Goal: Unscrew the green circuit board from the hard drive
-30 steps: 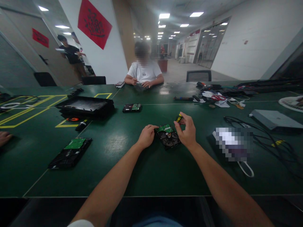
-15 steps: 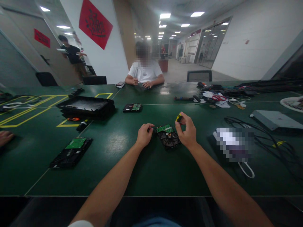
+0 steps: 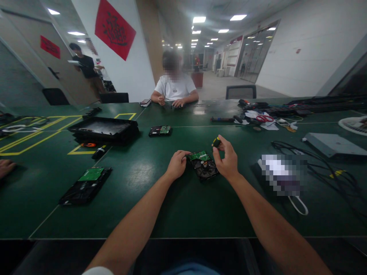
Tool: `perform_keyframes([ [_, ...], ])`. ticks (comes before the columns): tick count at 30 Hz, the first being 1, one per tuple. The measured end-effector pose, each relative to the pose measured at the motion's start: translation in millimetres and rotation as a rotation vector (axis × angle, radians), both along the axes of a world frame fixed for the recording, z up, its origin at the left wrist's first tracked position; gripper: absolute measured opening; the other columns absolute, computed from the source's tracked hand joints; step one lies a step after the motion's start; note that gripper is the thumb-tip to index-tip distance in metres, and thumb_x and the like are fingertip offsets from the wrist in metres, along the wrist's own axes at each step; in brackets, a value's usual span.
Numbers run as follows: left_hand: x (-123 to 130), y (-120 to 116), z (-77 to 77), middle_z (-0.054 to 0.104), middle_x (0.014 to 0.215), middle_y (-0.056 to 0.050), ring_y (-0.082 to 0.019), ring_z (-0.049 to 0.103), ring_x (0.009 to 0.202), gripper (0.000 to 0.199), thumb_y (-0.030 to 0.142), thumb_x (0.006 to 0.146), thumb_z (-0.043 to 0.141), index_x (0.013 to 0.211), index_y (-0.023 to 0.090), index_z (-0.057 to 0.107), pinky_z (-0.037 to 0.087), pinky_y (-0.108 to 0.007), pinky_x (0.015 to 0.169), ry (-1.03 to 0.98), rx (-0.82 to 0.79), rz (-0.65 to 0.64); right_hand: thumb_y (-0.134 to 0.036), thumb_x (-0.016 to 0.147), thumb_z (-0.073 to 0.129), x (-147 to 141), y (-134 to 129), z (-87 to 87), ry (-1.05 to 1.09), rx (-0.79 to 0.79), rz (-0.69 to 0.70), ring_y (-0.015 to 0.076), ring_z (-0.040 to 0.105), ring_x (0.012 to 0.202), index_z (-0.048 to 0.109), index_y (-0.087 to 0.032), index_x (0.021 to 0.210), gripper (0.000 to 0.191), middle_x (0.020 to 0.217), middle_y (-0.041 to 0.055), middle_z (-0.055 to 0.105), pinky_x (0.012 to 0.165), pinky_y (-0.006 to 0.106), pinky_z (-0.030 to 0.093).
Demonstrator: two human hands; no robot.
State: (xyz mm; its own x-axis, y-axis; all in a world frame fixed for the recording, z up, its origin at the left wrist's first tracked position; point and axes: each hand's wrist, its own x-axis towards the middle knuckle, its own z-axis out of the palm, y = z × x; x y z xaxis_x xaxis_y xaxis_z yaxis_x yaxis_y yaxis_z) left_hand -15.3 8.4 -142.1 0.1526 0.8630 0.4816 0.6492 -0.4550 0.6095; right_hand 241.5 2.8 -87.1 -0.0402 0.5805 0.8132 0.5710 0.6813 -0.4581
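Note:
A hard drive [image 3: 204,168] with a green circuit board on its far part lies at a slant on the green table, between my hands. My left hand [image 3: 177,164] is at its far left corner, fingers bent and closed against that edge. Above the drive's right side, my right hand [image 3: 226,156] grips a small black and yellow screwdriver [image 3: 216,142] by its handle. The screwdriver's tip is too small to make out.
More drives lie at the left [image 3: 86,186] and farther back [image 3: 159,131]. A black tray [image 3: 104,128] stands back left. At right are a pixelated object, cables and a grey box [image 3: 334,144]. A person [image 3: 174,89] sits opposite; another person's hand [image 3: 6,168] rests far left.
My left hand has shifted slightly right, its fingers now closed at the drive's corner. The screwdriver handle in my right hand has turned a little.

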Motion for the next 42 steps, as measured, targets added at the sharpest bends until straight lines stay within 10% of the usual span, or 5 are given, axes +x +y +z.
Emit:
perform_keyframes([
  [42, 2.1, -3.0, 3.9, 0.074, 0.123, -0.007, -0.025, 0.063, 0.118, 0.041, 0.006, 0.096, 0.050, 0.125, 0.024, 0.075, 0.051, -0.046, 0.109, 0.110, -0.040, -0.090, -0.037, 0.102, 0.062, -1.7, -0.5, 0.0, 0.057, -0.033, 0.030, 0.0259, 0.074, 0.106, 0.049, -0.029, 0.150, 0.050, 0.138, 0.0123, 0.067, 0.095, 0.049, 0.065],
])
